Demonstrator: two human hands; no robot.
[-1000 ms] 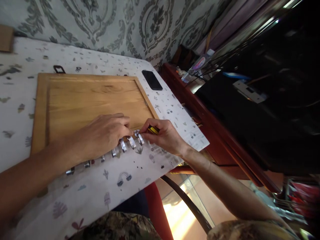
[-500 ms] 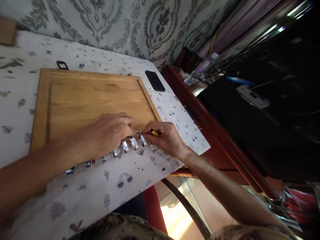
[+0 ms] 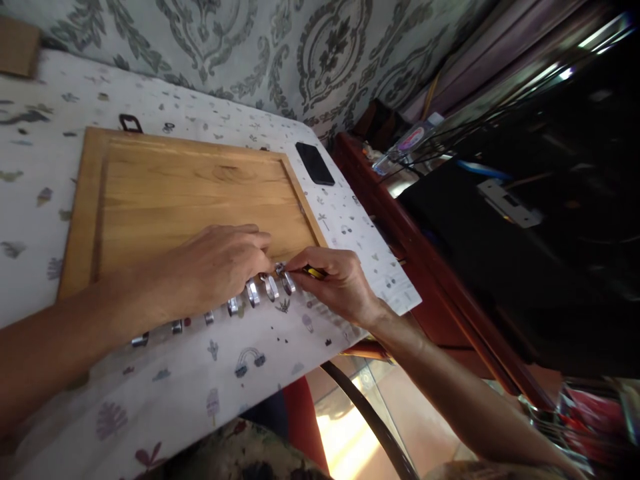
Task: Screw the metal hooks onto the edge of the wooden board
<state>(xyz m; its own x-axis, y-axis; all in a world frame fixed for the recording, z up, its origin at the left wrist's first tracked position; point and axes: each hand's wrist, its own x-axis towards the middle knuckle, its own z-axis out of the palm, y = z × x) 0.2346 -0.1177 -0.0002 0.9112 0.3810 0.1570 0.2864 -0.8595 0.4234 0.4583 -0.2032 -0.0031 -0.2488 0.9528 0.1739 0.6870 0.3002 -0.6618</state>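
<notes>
A framed wooden panel (image 3: pixel 200 193) lies on the table, and a row of several shiny metal hose clamps (image 3: pixel 253 293) stands along its near edge. My left hand (image 3: pixel 220 263) leans over the panel with fingers bent and pressed together. Its fingertips meet the rightmost hose clamp (image 3: pixel 288 283) at the screw end; the thumb is mostly hidden. My right hand (image 3: pixel 336 280) pinches a small screwdriver (image 3: pixel 316 273) with a black-and-yellow handle, largely covered by the fingers. The tip side points left at that same clamp's screw; exact contact is too small to tell.
A black phone (image 3: pixel 315 163) lies right of the panel on the patterned tablecloth (image 3: pixel 210 380). Behind the panel is a dark buckle-like piece (image 3: pixel 131 123). A cardboard piece (image 3: pixel 19 47) sits far left. Right of the table stand a dark red cabinet (image 3: pixel 440 293) and a plastic bottle (image 3: pixel 410 141).
The view has shifted slightly. My right hand has turned a little around the screwdriver, showing less of the yellow handle. My left hand stays at the clamp.
</notes>
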